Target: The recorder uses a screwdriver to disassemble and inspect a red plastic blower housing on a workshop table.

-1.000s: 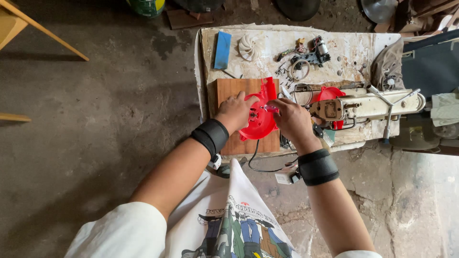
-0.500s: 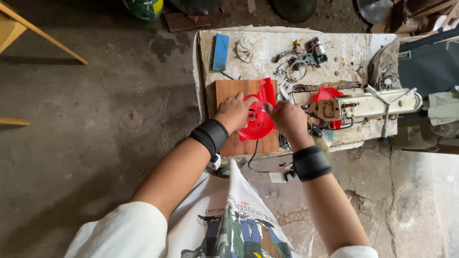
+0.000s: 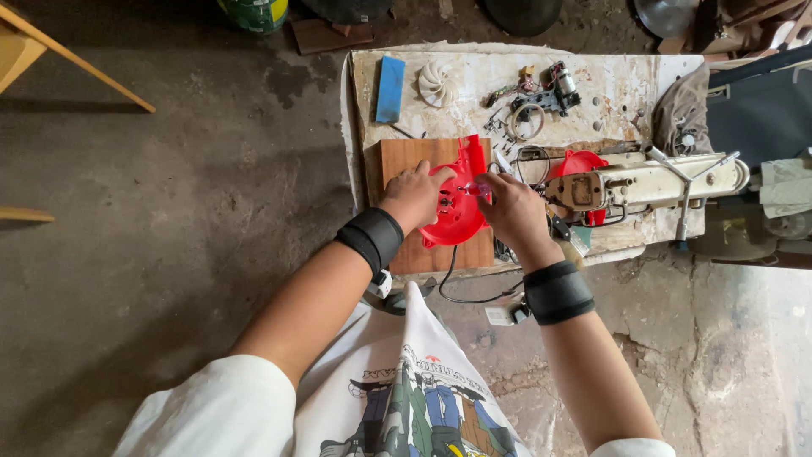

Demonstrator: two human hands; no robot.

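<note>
- Head view: the left hand (image 3: pixel 414 196) grips the left rim of a red plastic housing (image 3: pixel 455 203), its fingers curled onto the shell so the grip is clamped on it.
- The red plastic housing stands tilted on edge over a wooden board (image 3: pixel 404 169), near the front middle of the counter (image 3: pixel 474 72).
- The right hand (image 3: pixel 512 210) is just beside the housing on its right; its fingers are pinched together on a small tool with a clear pinkish handle (image 3: pixel 475 189), whose tip points into the middle of the housing.
- Both wrists wear black wristbands (image 3: pixel 372 239).
- A black cord (image 3: pixel 452 283) runs from under the housing down over the counter's front edge.
- Right of the hands lies a cream-coloured machine body (image 3: pixel 651 179), with a second red housing part (image 3: pixel 578 162) touching its left end.
- At the back of the counter lie a blue flat block (image 3: pixel 390 88), a white fan wheel (image 3: pixel 437 83) beside it, and a small motor with loose wires (image 3: pixel 550 91) further right.
- The counter's top is a stained whitish sheet; around it is bare concrete floor (image 3: pixel 169 211).
- A yellow wooden frame (image 3: pixel 51 42) shows at the upper left corner, well apart from the counter.
</note>
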